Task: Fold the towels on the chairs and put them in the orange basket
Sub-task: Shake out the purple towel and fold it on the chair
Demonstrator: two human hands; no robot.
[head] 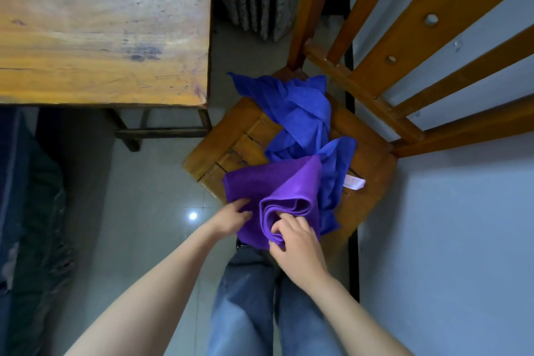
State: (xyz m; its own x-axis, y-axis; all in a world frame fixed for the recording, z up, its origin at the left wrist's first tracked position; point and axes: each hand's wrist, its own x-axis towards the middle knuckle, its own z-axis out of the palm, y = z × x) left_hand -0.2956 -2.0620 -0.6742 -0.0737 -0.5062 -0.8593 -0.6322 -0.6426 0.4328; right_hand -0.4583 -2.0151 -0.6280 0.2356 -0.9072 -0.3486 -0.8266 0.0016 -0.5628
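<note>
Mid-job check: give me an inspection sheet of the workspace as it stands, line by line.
Surface: wooden chair seat, slatted, carries both towels.
Job's things: purple towel partly folded at the seat's near edge; blue towel crumpled behind it, unfolded; orange basket not in view.
Clutter: white label on the blue towel's edge.
Grippers: left hand holds the purple towel's left edge; right hand pinches its folded layers.
Cables: nothing seen.
Surroundings: wooden table to the left; tiled floor below.
</note>
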